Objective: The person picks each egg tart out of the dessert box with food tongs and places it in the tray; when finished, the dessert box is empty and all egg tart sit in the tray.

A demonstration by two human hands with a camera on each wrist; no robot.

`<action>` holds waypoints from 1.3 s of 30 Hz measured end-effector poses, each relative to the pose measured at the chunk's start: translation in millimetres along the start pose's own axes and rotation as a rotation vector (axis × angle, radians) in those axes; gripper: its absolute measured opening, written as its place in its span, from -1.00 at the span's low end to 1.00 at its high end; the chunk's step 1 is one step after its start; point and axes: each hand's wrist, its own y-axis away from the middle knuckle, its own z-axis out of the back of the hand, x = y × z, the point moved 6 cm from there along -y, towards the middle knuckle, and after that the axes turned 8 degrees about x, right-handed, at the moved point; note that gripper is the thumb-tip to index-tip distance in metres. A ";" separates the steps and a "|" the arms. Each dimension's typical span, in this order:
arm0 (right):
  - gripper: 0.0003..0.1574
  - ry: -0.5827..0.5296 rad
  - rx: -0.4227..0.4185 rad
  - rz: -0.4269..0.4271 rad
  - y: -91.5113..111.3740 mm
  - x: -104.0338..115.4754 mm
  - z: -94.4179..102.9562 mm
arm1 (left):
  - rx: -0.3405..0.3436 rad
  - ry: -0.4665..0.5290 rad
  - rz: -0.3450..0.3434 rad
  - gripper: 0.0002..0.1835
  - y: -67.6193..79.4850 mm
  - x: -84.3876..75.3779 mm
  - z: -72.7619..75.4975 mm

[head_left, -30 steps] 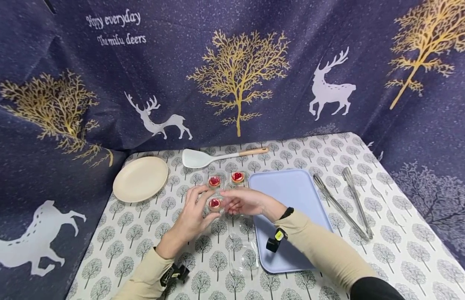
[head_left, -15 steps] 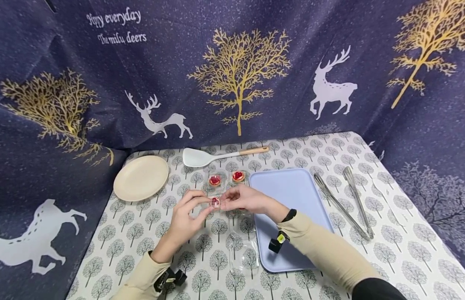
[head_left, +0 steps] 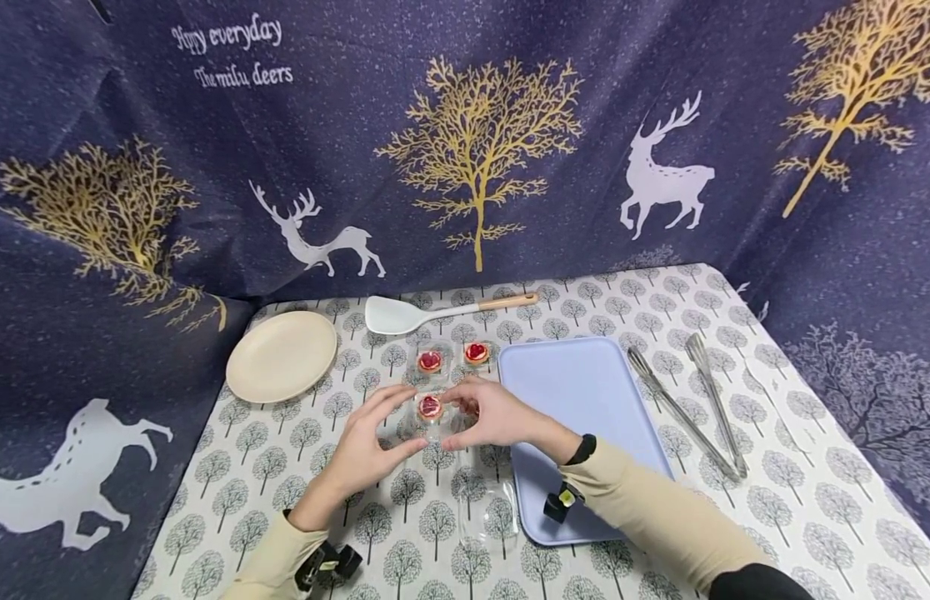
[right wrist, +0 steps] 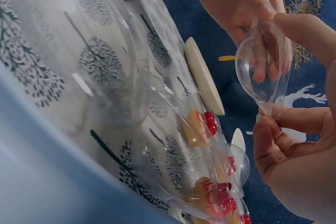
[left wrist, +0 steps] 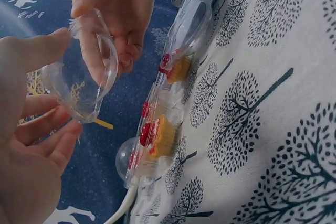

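A clear plastic dome lid (left wrist: pixel 107 72) is raised above the table, its rim held from both sides. My left hand (head_left: pixel 367 442) pinches it between thumb and fingertips. Opposite, my right hand (head_left: pixel 498 412) grips the rim with thumb and curled fingers, as the lid (right wrist: pixel 260 69) shows in the right wrist view. Behind it in the head view sits a small tart (head_left: pixel 429 407) with red topping. Two similar tarts, a left one (head_left: pixel 429 361) and a right one (head_left: pixel 477 353), stand farther back in clear plastic compartments.
Clear plastic packaging (head_left: pixel 486 521) lies left of a blue tray (head_left: pixel 577 417). Metal tongs (head_left: pixel 723 408) lie at the right. A beige plate (head_left: pixel 281 358) stands at the back left, and a white turner (head_left: pixel 397 317) with a wooden handle lies along the back.
My hands first close in around the front tart, then spread slightly apart with the lid between them. The lid has turned, and the tart shows more fully. The other tarts stay put.
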 end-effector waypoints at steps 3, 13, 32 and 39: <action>-0.04 0.052 -0.010 -0.002 2.5 2.6 -2.2 | 0.042 -0.012 0.039 -0.17 1.5 3.1 -2.4; 0.08 0.131 0.014 0.007 7.2 12.5 -12.2 | 0.165 -0.069 0.133 -0.09 8.6 7.1 -7.5; 0.01 0.332 0.048 0.011 9.9 22.3 -32.6 | 0.300 -0.030 0.120 -0.12 12.4 16.8 -21.2; 0.05 0.383 0.073 -0.047 10.4 21.3 -39.7 | 0.305 -0.071 0.098 -0.11 13.3 23.1 -27.4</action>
